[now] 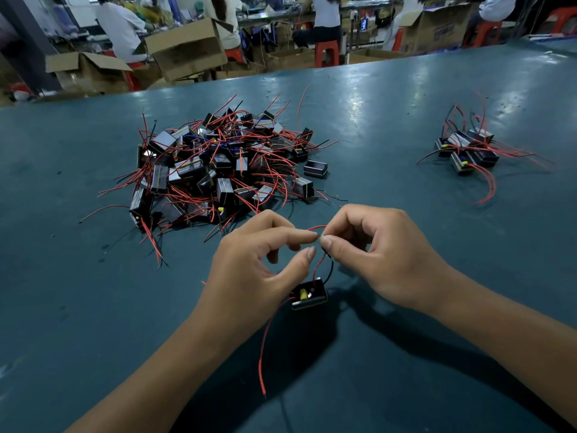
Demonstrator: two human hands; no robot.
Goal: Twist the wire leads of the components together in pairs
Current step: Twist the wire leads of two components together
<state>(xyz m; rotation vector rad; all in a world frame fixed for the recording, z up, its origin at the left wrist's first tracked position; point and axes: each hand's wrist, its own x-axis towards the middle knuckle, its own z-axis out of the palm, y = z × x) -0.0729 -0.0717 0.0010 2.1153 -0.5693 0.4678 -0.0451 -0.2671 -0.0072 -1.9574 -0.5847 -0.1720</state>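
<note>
A small black box component (309,294) with a yellow part on top hangs just above the table below my hands. A red and a black lead (324,264) rise from it to my fingertips. My left hand (256,270) pinches the lead tips between thumb and forefinger. My right hand (374,254) pinches the same leads from the right, fingertips touching the left hand's. Another long red lead (265,345) trails down from the component toward me.
A big heap of black components with red and black wires (218,164) lies on the teal table (93,307) ahead left. A smaller group of components (468,151) sits far right. Cardboard boxes (187,48), red stools and seated people are beyond the table's far edge.
</note>
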